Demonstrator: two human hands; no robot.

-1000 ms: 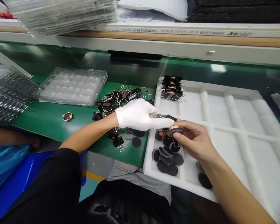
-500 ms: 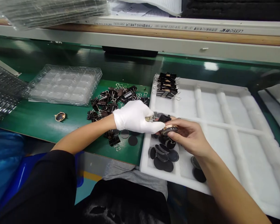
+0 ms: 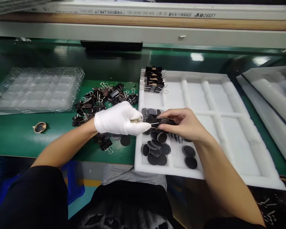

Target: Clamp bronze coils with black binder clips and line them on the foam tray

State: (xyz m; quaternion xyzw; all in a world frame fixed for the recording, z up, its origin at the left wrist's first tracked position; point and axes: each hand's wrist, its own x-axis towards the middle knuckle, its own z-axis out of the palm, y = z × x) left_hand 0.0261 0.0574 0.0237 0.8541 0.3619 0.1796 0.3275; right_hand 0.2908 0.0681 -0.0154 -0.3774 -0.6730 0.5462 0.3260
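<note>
My left hand (image 3: 120, 119), in a white glove, is closed on the wire handles of a black binder clip (image 3: 153, 120). Bare-skinned, my right hand (image 3: 187, 124) pinches a round dark piece (image 3: 164, 121) between thumb and fingers. Clip and round piece meet between my hands; whether the jaws grip its edge I cannot tell. Below them, several black discs (image 3: 154, 148) lie in a compartment of the white foam tray (image 3: 176, 170). A heap of binder clips (image 3: 95, 98) spreads over the green table left of the tray.
Clipped round pieces (image 3: 154, 79) stand in a row in the tray's far left compartment. At left are clear plastic trays (image 3: 41, 89) and a gold-rimmed round piece (image 3: 40, 127). More white foam (image 3: 271, 95) lies at right. A shelf edge (image 3: 124, 35) runs along the back.
The view has turned to the right. The round piece has tilted, hiding its gold rim, and the binder clip now meets it between my hands.
</note>
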